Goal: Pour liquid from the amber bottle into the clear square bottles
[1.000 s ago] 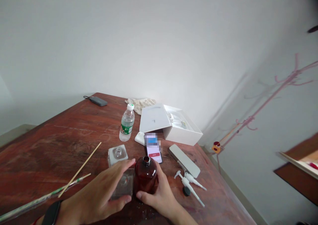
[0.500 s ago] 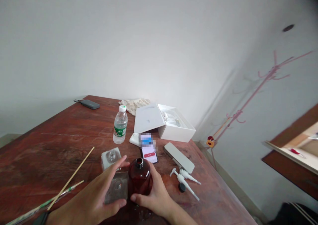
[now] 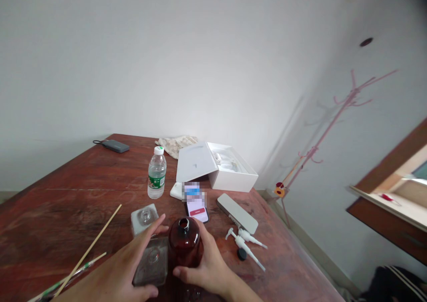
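Observation:
An uncapped brown bottle (image 3: 184, 243) stands upright at the near middle of the table. My right hand (image 3: 211, 266) wraps round its right side, thumb in front and fingers behind. Left of it, a clear square bottle (image 3: 152, 263) with an open neck stands close by. My left hand (image 3: 122, 264) is beside that clear bottle, thumb and fingers spread apart; whether it touches the glass I cannot tell. A second clear square bottle (image 3: 144, 216) stands just behind my left fingers.
Two white pump heads (image 3: 247, 248) and a black cap (image 3: 242, 254) lie right, near a grey case (image 3: 237, 214). Behind are a phone (image 3: 196, 211), a water bottle (image 3: 156, 175) and an open white box (image 3: 233, 179). A thin wooden stick (image 3: 90, 248) lies left.
My left hand has shifted left and down, its thumb moving away from the brown bottle. My right hand keeps its hold on that bottle. The whole view has shifted slightly.

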Motion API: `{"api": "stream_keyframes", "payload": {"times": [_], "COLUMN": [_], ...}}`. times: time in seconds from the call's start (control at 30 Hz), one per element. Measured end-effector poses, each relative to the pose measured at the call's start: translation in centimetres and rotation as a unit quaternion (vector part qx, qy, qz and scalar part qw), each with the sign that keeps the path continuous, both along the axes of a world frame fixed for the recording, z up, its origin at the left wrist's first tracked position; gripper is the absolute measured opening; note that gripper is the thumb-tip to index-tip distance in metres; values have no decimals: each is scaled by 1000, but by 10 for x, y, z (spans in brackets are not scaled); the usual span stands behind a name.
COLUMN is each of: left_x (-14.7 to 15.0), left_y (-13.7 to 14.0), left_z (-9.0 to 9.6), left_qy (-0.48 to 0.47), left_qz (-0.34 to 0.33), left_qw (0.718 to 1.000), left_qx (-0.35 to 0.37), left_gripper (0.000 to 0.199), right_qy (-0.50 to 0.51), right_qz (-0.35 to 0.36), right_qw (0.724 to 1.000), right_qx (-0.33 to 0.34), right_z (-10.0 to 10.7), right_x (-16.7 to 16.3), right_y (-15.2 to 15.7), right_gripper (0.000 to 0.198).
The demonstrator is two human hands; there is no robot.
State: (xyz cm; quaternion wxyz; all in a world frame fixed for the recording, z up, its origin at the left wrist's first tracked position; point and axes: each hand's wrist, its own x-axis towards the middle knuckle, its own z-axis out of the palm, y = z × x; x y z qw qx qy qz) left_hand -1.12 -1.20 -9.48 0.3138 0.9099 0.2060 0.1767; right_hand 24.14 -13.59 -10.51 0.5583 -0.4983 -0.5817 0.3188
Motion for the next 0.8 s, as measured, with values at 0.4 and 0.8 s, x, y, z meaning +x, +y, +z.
{"api": "stream_keyframes", "payload": {"times": [0.4,0.8], "left_x": [3,6], "left_y": [6,6], "left_z": [-10,-24], "left_qy": [-15,-42], "left_qz": [14,5], "left_qw": [1000,999], "left_qx": [-22,-9], "left_gripper": [129,123], "right_qy": [44,7], "right_qz": [28,16], "right_qw": [999,999], "right_qx": [2,-27], "right_z": [5,3], "right_x": [-6,-1], "right_y": [1,0], "right_gripper": [90,96]}}
